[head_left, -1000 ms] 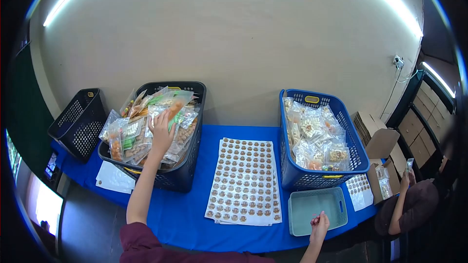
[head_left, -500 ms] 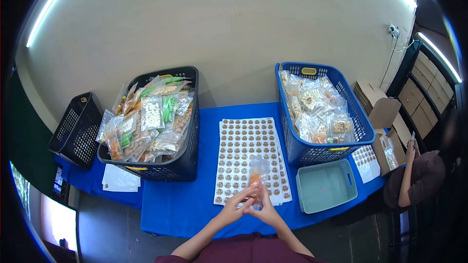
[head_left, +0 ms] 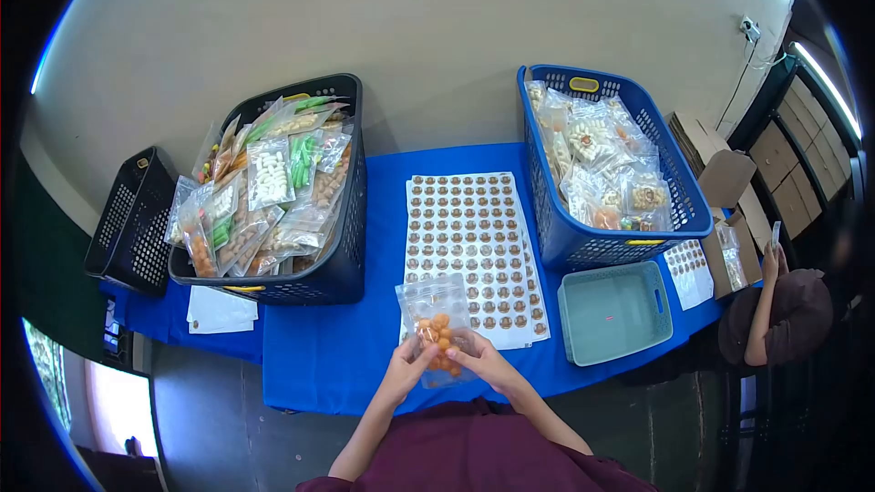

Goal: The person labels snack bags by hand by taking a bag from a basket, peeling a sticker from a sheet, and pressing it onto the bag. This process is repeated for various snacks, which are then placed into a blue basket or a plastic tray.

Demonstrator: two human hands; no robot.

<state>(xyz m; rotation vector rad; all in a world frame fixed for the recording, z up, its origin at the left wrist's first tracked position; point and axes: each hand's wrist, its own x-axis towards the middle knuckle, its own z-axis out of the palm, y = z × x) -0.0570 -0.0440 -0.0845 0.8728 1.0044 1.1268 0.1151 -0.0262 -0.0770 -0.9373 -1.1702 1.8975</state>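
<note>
Between my two hands is a clear zip bag [head_left: 441, 328] with round orange snacks inside, held upright near the table's front edge. My left hand [head_left: 404, 370] grips its left side, thumb on the front. On the right side, my right hand [head_left: 485, 363] pinches it the same way. Behind the bag lie sheets of round brown stickers [head_left: 467, 246], stacked slightly askew. The bag covers the lower left corner of the top sheet.
A dark basket [head_left: 314, 278] heaped with snack bags stands left, a blue basket [head_left: 592, 241] of bags right. Near the latter sit a green tray [head_left: 616, 314] and another sticker sheet [head_left: 689, 273]. A smaller black basket [head_left: 128, 237] is far left. A person [head_left: 784, 310] is at the right.
The bag has come left and toward me, now spread flat between both hands. Earlier my fingers were together at its lower part. The camera view has tilted down.
</note>
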